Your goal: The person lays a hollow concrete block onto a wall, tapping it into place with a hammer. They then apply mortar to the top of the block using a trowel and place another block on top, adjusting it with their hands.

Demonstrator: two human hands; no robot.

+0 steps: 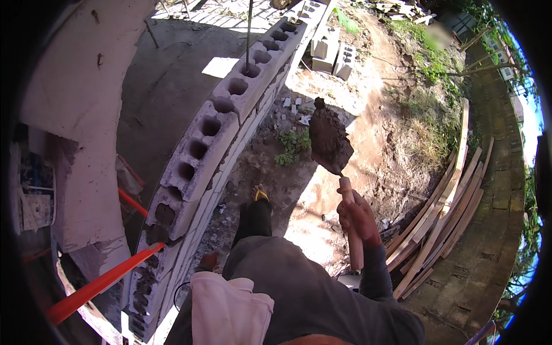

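My right hand [361, 217] is wrapped round the wooden handle of a trowel [352, 244], to the right of my body. A heap of dark wet mortar [330, 138] covers the trowel's blade, which points away from me. On my left stands a curved-looking wall of hollow concrete blocks [190, 164], its top cavities open. Near me, rough mortar [145, 290] lies along the wall's lower top surface. Only a small part of my left hand [209, 261] shows, low beside the wall; its fingers are hidden by my body and shadow.
An orange bar [109, 282] reaches the wall from the left. A thin metal rod [249, 34] rises from one block cavity. Several loose blocks [344, 60] stand on the ground ahead. Long wooden boards [443, 207] lie at the right, by another block wall [494, 190]. A pale cloth [230, 310] hangs at my front.
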